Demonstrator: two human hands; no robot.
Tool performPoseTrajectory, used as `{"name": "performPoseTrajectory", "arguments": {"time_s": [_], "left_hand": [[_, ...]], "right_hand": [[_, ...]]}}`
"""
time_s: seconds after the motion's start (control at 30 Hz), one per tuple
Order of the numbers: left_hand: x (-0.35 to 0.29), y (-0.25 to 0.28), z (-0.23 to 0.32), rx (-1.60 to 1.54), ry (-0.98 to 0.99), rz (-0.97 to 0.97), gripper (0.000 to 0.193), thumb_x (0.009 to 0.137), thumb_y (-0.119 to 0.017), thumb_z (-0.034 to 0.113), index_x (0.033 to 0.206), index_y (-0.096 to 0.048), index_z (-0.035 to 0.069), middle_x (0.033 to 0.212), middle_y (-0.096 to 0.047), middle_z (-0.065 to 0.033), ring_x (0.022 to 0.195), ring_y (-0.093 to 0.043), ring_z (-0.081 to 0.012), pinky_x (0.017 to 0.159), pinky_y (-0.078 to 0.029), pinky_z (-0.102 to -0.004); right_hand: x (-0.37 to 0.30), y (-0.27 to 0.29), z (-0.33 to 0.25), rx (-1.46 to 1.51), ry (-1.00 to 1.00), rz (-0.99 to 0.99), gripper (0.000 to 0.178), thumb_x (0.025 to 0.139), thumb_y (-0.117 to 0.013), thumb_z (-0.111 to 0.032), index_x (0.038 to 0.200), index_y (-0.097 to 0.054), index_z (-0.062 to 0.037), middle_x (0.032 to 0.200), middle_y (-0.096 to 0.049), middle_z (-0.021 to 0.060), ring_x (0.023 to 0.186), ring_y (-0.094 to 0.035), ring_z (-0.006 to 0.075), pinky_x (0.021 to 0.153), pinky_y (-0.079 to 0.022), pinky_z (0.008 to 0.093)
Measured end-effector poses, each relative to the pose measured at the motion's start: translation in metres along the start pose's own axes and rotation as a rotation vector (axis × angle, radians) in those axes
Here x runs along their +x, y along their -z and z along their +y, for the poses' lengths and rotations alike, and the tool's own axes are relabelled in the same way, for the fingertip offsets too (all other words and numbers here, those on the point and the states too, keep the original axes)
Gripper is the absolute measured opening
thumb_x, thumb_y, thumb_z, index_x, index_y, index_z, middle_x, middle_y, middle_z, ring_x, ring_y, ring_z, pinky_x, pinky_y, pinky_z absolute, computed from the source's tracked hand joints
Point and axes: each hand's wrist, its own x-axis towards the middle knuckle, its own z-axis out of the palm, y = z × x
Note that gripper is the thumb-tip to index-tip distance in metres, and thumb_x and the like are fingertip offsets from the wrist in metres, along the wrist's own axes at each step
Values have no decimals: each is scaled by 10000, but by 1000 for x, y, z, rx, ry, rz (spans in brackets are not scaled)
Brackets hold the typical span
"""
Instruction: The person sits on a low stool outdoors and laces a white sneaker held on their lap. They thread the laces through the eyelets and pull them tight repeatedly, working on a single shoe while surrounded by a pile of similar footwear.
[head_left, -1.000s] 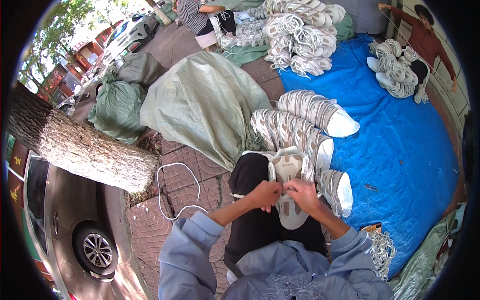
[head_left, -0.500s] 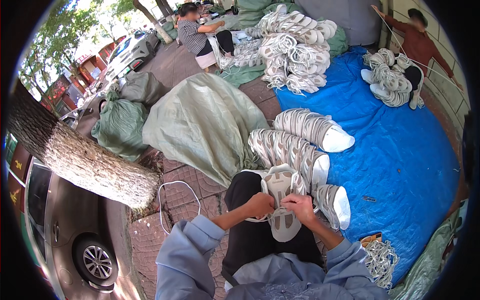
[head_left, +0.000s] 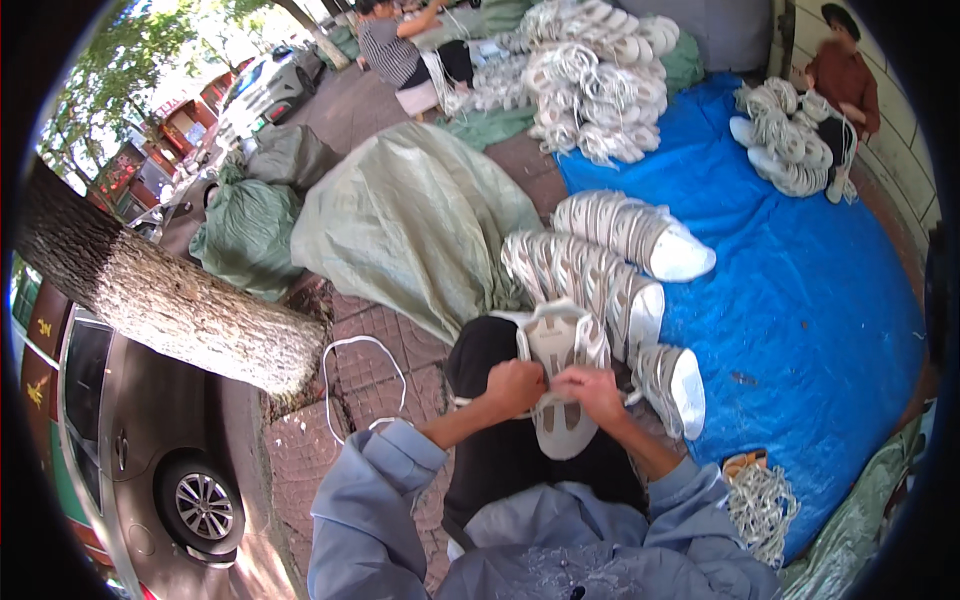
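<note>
A beige and white shoe upper (head_left: 556,342) lies across my dark-trousered lap, its toe toward me. Closed at its left edge, my left hand (head_left: 516,388) pinches the white shoelace, though the fingers hide most of the grip. Beside it, my right hand (head_left: 592,393) is closed with thumb and fingertips together over the lacing, slightly blurred; it seems to hold the lace too. To the left of my left forearm, a white lace (head_left: 350,340) forms a wide loop above the paving. Rows of nested shoe uppers (head_left: 575,275) stand just beyond my knees.
A blue tarp (head_left: 800,300) spreads to the right, with a bundle of laces (head_left: 762,510) near me. A large pale green sack (head_left: 410,215) stands ahead, and a tree trunk (head_left: 200,310) and parked car (head_left: 150,450) are left. Two people sit farther off near piled uppers (head_left: 600,90).
Both hands stay at the lacing, with the right hand now slightly farther left and its fingers blurred. The view has shifted a little. The far-right person has brought their outstretched arms in.
</note>
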Motion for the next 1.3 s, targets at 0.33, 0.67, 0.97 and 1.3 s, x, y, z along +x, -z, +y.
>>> {"name": "performPoseTrajectory", "arguments": {"time_s": [0.33, 0.67, 0.97, 1.3], "left_hand": [[0, -15, 1, 99, -184, 306, 124, 697, -560, 147, 629, -520, 51, 574, -570, -131, 556, -591, -299, 506, -459, -396], [30, 24, -3, 295, -262, 488, 127, 788, -527, 117, 697, -474, 47, 659, -573, -94, 600, -582, -246, 545, -449, -357], [-37, 54, 29, -1728, 199, -177, 116, 861, -496, 135, 832, -519, 25, 591, -485, -6, 463, -428, -80, 459, -374, -220], [31, -9, 21, -408, -25, 166, 139, 771, -524, 98, 780, -590, -24, 588, -571, -142, 548, -580, -202, 516, -442, -300]], "right_hand": [[0, -2, 9, 502, -313, 57, 63, 732, -609, -63, 775, -636, -25, 686, -601, 11, 593, -518, 47, 532, -403, 192], [0, 1, 7, 321, -156, -56, 107, 750, -585, -62, 826, -631, -3, 750, -634, 43, 626, -568, 98, 572, -444, 208], [-13, 43, 17, 839, -671, 98, 244, 752, -568, -44, 974, -553, 55, 749, -630, 125, 553, -539, 102, 465, -387, 194], [-21, 27, 16, 148, -347, 147, 84, 700, -604, -64, 752, -611, 2, 657, -580, 59, 600, -542, 129, 557, -422, 249]]}}
